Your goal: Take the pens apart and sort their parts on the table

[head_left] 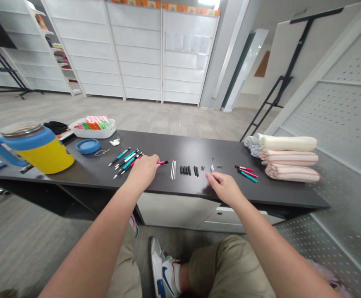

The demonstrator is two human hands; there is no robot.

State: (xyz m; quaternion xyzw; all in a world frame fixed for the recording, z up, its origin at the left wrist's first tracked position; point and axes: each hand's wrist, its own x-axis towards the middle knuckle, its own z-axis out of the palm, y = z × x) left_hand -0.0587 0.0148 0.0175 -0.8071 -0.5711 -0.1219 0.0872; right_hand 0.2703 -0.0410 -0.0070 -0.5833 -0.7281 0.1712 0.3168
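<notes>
My left hand [143, 169] rests on the dark table [180, 186] with its fingers closed round a pink pen [164, 162], whose tip sticks out to the right. Just left of it lies a fan of several teal and pink pens [126, 159]. My right hand [223, 185] lies on the table with thumb and forefinger pinched together near small pen parts [213, 167]; what they hold is too small to make out. Between the hands lie two white refills [173, 170] and several black grips [189, 170].
A yellow jug with a blue handle [34, 149] stands at the left, with a blue lid [87, 146] and a white tray of coloured items [95, 126] behind. Assembled pens [246, 172] and rolled towels [287, 158] lie at the right. White shelving stands beyond.
</notes>
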